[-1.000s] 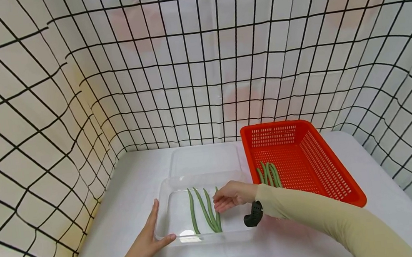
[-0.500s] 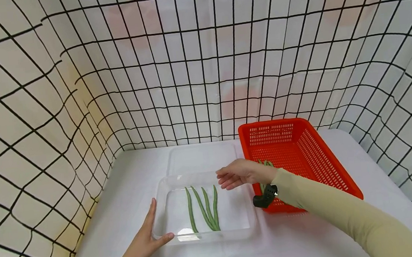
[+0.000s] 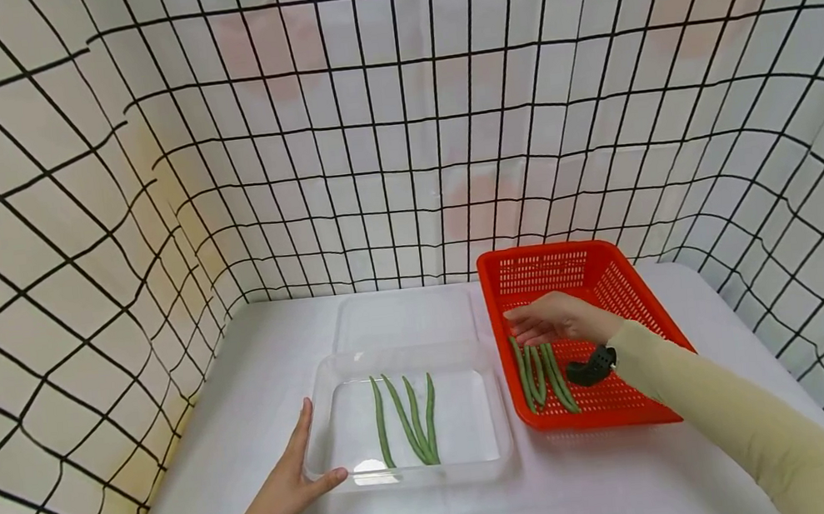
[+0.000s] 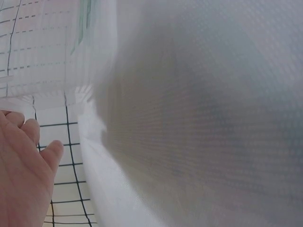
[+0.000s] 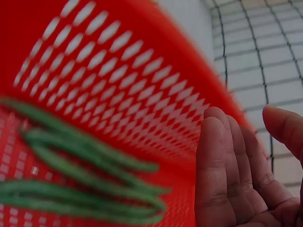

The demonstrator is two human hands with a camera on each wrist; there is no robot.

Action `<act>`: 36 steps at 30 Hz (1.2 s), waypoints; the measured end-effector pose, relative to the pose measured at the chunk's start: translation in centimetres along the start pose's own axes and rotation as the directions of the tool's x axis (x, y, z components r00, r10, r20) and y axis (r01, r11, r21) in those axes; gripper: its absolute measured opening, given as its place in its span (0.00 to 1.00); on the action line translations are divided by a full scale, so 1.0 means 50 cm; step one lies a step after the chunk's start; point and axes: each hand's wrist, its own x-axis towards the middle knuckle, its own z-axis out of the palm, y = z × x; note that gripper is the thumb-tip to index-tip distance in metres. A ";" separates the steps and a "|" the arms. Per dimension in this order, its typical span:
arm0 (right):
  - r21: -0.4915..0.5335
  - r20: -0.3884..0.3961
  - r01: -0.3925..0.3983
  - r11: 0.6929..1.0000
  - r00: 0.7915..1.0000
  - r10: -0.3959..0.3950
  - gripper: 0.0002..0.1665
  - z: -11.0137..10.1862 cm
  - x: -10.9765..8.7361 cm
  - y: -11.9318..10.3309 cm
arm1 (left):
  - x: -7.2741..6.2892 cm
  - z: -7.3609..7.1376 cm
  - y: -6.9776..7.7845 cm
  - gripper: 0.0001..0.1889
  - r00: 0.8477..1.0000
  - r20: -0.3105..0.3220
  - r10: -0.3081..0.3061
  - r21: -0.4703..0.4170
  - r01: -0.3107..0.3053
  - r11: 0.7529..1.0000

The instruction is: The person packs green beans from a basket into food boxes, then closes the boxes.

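Inside a clear plastic container on the table lie several green beans, side by side and roughly lengthwise. My left hand touches the container's near left corner, thumb at the front wall and fingers spread along the left side. The left wrist view shows that hand's palm and fingers by the clear wall. Over the left part of a red perforated basket is my right hand, its fingers straight and holding nothing. More green beans lie on the basket floor just below and beside it.
A clear flat lid lies behind the container on the white table cover. Black wire mesh stands around the back and both sides. A dark watch or strap sits on the right wrist.
My right hand has moved from above the beans in the container, rightward to the red basket. The rightmost bean stays behind in the container. My left hand has kept its place.
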 end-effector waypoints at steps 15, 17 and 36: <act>-0.110 -0.060 -0.122 0.986 0.991 0.116 0.22 -0.120 0.009 0.146 | -0.001 -0.001 0.000 0.58 1.000 0.011 -0.005 0.005 0.005 1.000; -0.132 -0.069 -0.134 0.982 0.990 0.126 0.21 -0.126 0.009 0.159 | -0.001 -0.001 0.000 0.58 1.000 0.015 -0.008 0.006 0.008 1.000; -0.122 -0.120 -0.184 0.975 0.978 0.170 0.19 -0.105 0.030 0.179 | -0.002 -0.001 0.000 0.59 1.000 0.018 -0.021 -0.001 0.021 1.000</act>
